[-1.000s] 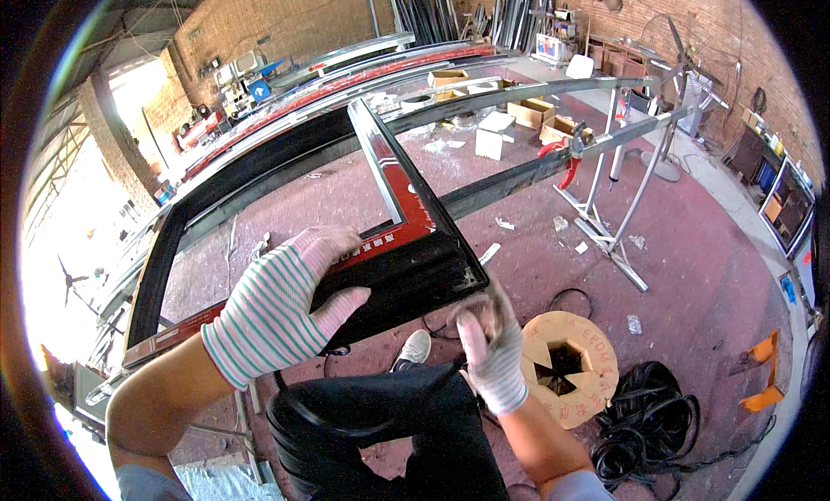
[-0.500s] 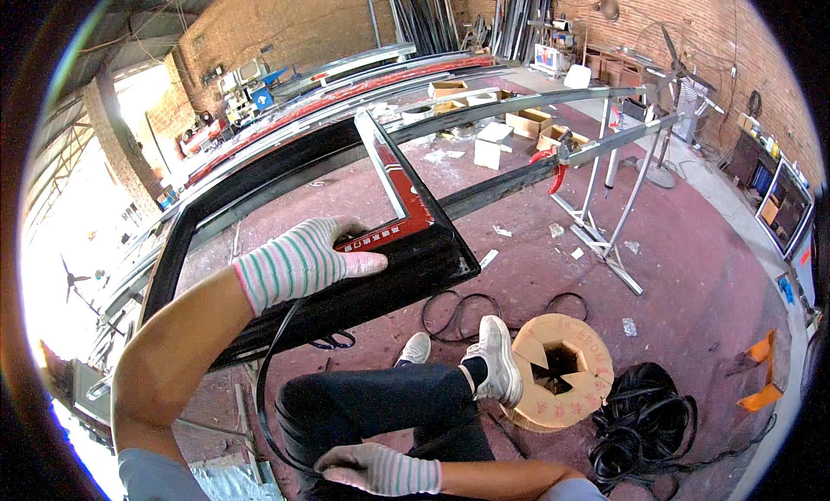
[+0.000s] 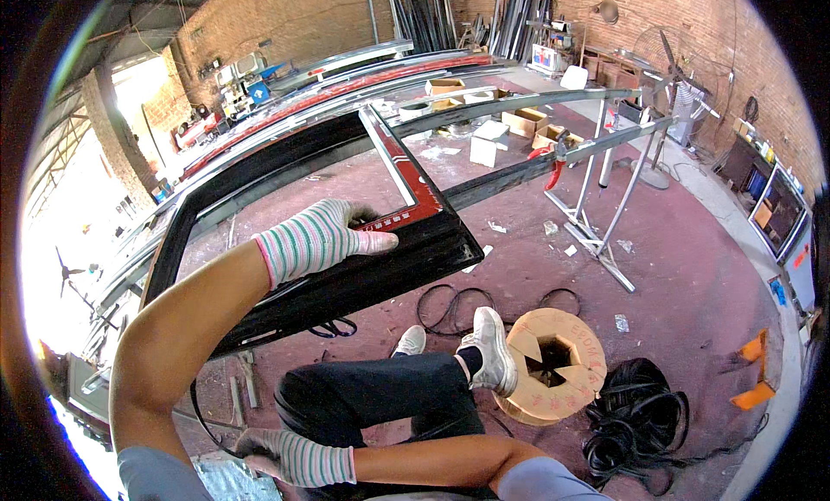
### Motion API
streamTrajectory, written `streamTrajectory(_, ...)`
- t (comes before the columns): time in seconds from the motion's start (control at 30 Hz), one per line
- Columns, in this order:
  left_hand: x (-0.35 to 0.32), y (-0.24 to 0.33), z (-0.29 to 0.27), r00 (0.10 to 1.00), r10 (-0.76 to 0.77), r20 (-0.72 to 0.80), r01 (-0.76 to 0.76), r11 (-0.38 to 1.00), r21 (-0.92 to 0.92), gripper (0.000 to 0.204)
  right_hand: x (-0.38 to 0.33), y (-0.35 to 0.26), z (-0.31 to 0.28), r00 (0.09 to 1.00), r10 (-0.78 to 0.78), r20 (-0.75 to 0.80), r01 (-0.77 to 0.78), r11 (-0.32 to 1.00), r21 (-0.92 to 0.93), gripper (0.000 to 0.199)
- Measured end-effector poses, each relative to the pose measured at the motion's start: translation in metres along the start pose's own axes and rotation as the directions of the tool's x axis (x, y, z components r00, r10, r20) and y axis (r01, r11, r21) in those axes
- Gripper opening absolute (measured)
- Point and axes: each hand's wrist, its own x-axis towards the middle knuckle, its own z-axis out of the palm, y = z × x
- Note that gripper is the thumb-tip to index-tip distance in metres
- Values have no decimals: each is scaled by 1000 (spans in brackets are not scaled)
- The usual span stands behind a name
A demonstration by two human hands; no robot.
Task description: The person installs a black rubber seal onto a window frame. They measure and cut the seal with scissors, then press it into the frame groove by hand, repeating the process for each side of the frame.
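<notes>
A black window or door frame (image 3: 372, 274) with red and white film on its right side lies before me on metal rails. My left hand (image 3: 313, 238), in a striped glove, is closed over the frame's near bar, thumb on its top face and fingers over the inner edge. Low at the left, beside my knee, my right hand (image 3: 298, 458) wears a matching glove. Its fingers are closed on a thin black rubber strip (image 3: 202, 425), which curves up toward the frame's underside. The hand partly hides the strip.
A cardboard reel (image 3: 572, 363) stands by my shoe (image 3: 491, 350), with a heap of black strip (image 3: 640, 414) to its right. Metal rails on a stand (image 3: 596, 242) carry a red clamp (image 3: 554, 171). Open cardboard boxes (image 3: 526, 121) and long profiles lie farther back.
My right hand has moved left across my lap, bringing the black strip with it. My left hand has slid slightly right along the frame's near bar.
</notes>
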Motion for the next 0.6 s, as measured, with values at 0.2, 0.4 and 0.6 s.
streamTrajectory(0.2, -3, -2, -2, 1000, 15, 23, -15, 1000, 4, 74, -2, -15, -15, 990, 106, -89, -86, 976, 202, 25)
streamTrajectory(0.4, -21, 1, 4, 994, 49, -95, -29, 981, 194, 53, 10, -5, -4, 960, 79, -270, -14, 973, 232, 21)
streamTrajectory(0.6, -19, -2, 1, 981, 166, -97, -136, 955, 263, 54, 29, -7, -10, 971, 107, -212, -60, 975, 216, 21)
